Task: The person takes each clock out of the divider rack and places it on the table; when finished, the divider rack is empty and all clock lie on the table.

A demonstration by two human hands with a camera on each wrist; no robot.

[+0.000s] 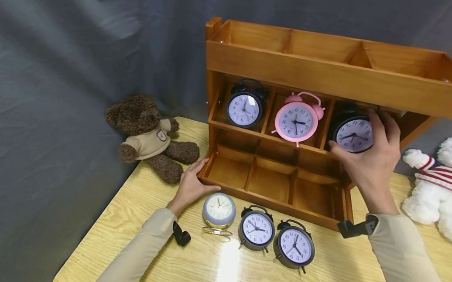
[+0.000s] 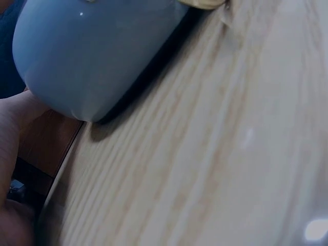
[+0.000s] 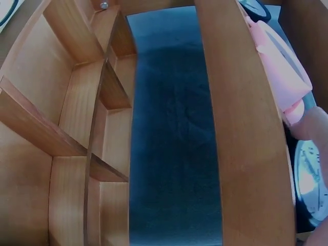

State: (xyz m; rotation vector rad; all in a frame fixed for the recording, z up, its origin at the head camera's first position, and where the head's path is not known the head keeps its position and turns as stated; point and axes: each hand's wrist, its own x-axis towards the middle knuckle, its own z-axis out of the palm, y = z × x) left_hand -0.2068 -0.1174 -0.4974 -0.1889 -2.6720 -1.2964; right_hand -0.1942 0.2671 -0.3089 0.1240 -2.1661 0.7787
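Observation:
My right hand (image 1: 378,156) holds a black twin-bell alarm clock (image 1: 354,134) in the right compartment of the wooden rack's middle tier, thumb at the clock's lower left and fingers over its right side. In the right wrist view, part of its dial (image 3: 311,177) shows beside the thumb. At the bottom tier's left front corner, my left hand (image 1: 191,184) rests against the wooden rack (image 1: 284,202), fingers along the side and thumb along the front. Just right of it stands a blue-grey clock (image 1: 219,210), whose rounded body (image 2: 97,51) fills the left wrist view's upper left.
A black clock (image 1: 245,109) and a pink clock (image 1: 296,122) occupy the other middle compartments. Two black clocks (image 1: 257,228) (image 1: 294,245) stand before the rack on the wooden table (image 1: 186,265). A brown teddy bear (image 1: 151,140) sits left, a white one (image 1: 448,191) right.

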